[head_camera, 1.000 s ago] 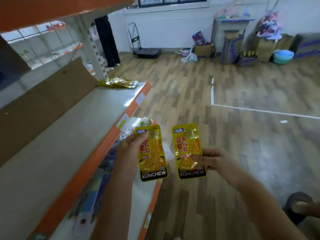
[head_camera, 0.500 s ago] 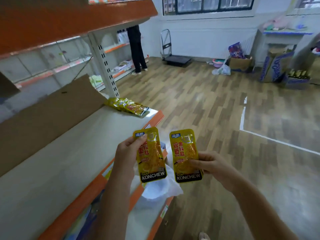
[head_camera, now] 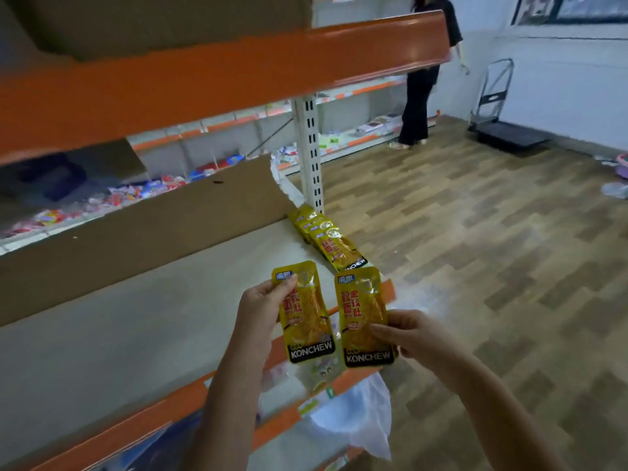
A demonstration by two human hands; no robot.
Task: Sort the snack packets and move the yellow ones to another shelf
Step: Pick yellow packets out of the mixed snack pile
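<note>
- Left hand (head_camera: 261, 305) pinches a yellow KONCHEW packet (head_camera: 306, 312) near its upper edge, thumb on the front; packet hangs upright over the front lip of the shelf (head_camera: 136, 321).
- Right hand (head_camera: 413, 333) grasps a second yellow KONCHEW packet (head_camera: 362, 316) at its lower right side; the two packets sit side by side, edges nearly touching.
- Ahead of both hands, at the shelf's far end by the white upright post (head_camera: 311, 158), lies a row of yellow packets (head_camera: 331, 241), overlapped like shingles.
- Judged step: adding the held pair to that row.
- To do it well: carry both forward past the hands' present spot, lay one at a time, print up, each overlapping the last; let go only once flat, clear of the orange edge (head_camera: 387, 290).
- Risk: slick foil may slide off that lip.
</note>
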